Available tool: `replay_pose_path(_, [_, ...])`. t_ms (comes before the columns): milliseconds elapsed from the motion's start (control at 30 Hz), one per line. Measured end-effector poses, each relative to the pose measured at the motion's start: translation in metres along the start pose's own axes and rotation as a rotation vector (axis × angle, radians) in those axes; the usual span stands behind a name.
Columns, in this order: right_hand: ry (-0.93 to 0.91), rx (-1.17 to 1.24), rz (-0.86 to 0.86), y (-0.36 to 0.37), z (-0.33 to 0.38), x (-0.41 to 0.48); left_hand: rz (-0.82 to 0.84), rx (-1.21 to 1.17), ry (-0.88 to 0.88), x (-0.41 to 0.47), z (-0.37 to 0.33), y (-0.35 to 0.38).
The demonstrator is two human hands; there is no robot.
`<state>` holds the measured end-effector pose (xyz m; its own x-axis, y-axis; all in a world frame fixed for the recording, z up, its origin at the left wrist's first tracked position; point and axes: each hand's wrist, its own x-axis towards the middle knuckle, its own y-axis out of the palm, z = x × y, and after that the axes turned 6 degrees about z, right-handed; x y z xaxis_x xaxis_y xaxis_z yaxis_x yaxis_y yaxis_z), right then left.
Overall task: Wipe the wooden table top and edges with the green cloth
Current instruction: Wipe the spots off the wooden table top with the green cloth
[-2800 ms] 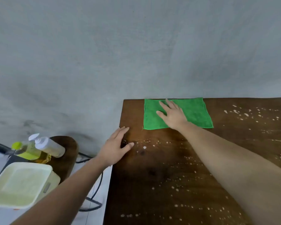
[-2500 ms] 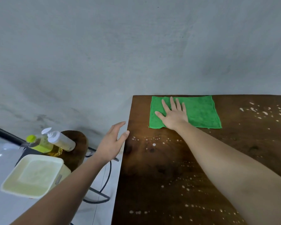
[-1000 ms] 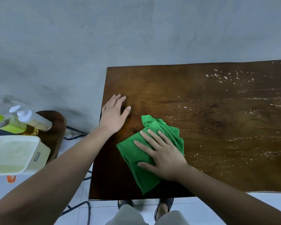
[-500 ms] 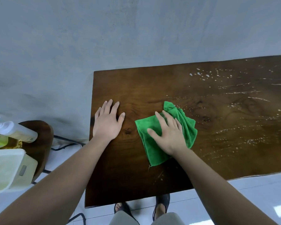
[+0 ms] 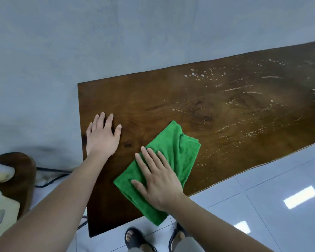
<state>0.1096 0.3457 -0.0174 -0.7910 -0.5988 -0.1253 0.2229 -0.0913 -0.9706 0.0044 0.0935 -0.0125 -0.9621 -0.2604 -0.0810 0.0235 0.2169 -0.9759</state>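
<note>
The dark wooden table [image 5: 153,99] fills the middle of the view, with white droplets and streaks [image 5: 244,113] across its right half. A rumpled green cloth [image 5: 178,151] lies near the table's front edge, its lower corner hanging over that edge. My right hand [image 5: 158,180] presses flat on the cloth with fingers spread. My left hand [image 5: 102,137] rests flat on the bare wood at the table's left edge, holding nothing.
A grey wall stands behind the table. To the left, a low dark wooden stool [image 5: 20,171] carries a cream plastic container [image 5: 0,211]. A black cable [image 5: 49,179] runs on the floor. My sandalled feet [image 5: 135,239] stand on white tiles below the front edge.
My right hand has dragged the cloth from the far edge to the front edge, where its corner now overhangs. My left hand has stayed on the left edge. The view has tilted.
</note>
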Motion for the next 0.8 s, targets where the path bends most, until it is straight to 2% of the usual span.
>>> replay_pose_path(167, [-0.200,-0.059,0.048,-0.004,-0.015,-0.023,0.027,-0.002,-0.015,-0.002,-0.004,-0.004])
replay_pose_path(300, [-0.245,-0.070,0.053,-0.011,-0.053,-0.030,0.016,-0.042,-0.024,-0.011,-0.018,-0.007])
replay_pose_path(600, [-0.091,-0.033,-0.002,-0.031,-0.190,-0.057,0.042,-0.055,0.028,-0.049,-0.107,0.001])
replay_pose_path(800, [0.125,-0.002,0.001,-0.057,-0.301,-0.075,0.041,-0.065,-0.022,-0.055,-0.141,0.015])
